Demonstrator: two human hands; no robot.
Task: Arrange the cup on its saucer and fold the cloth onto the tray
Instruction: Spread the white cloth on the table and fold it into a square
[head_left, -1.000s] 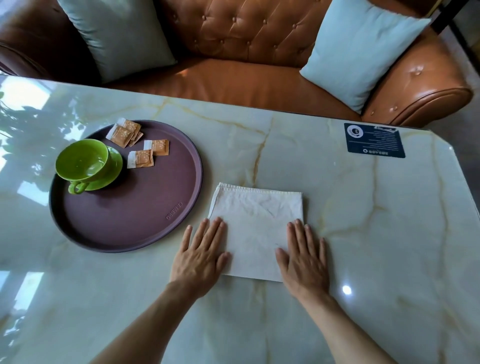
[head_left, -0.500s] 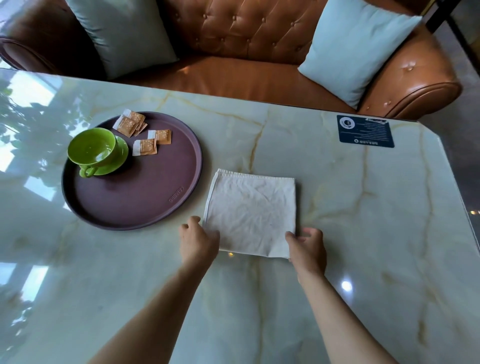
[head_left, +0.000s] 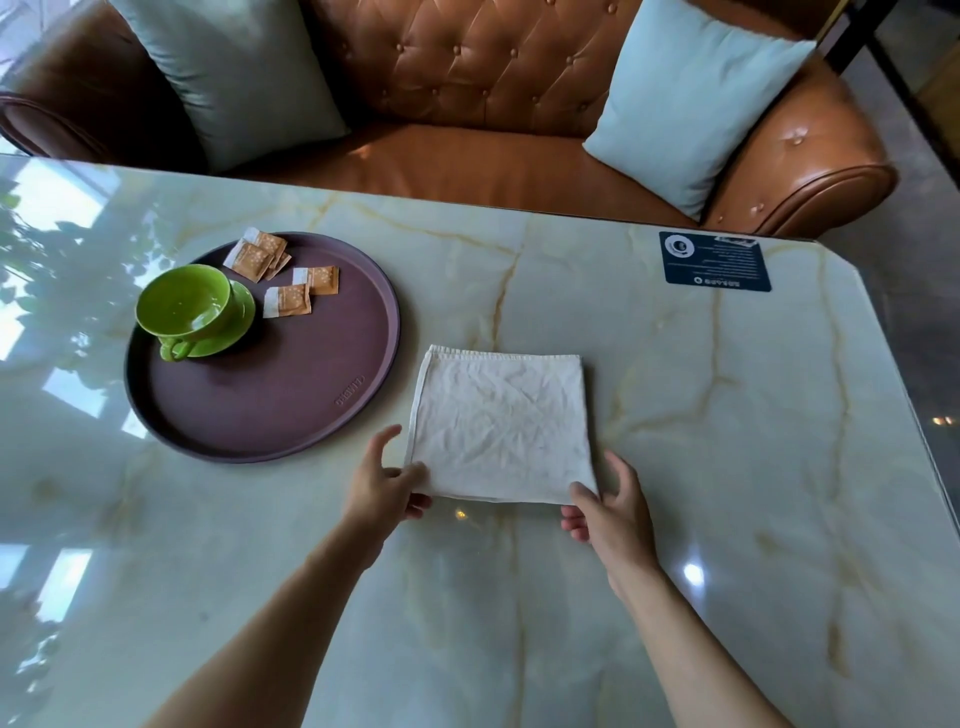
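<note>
A folded white cloth (head_left: 501, 423) lies as a square on the marble table, just right of the round brown tray (head_left: 291, 405). My left hand (head_left: 387, 480) pinches the cloth's near left corner and my right hand (head_left: 605, 506) pinches its near right corner; the near edge is lifted slightly off the table. A green cup (head_left: 184, 306) sits on its green saucer (head_left: 240, 317) at the far left of the tray, handle pointing toward me.
Several orange sachets (head_left: 288, 280) lie on the tray's far side beside the cup. A dark blue card (head_left: 714, 260) is stuck near the table's far right corner. A brown leather sofa (head_left: 467, 67) with two pale cushions stands behind the table (head_left: 727, 467).
Both hands went from lying flat on the cloth's near edge to gripping its two near corners. The near edge now rises a little. The camera view shifted slightly.
</note>
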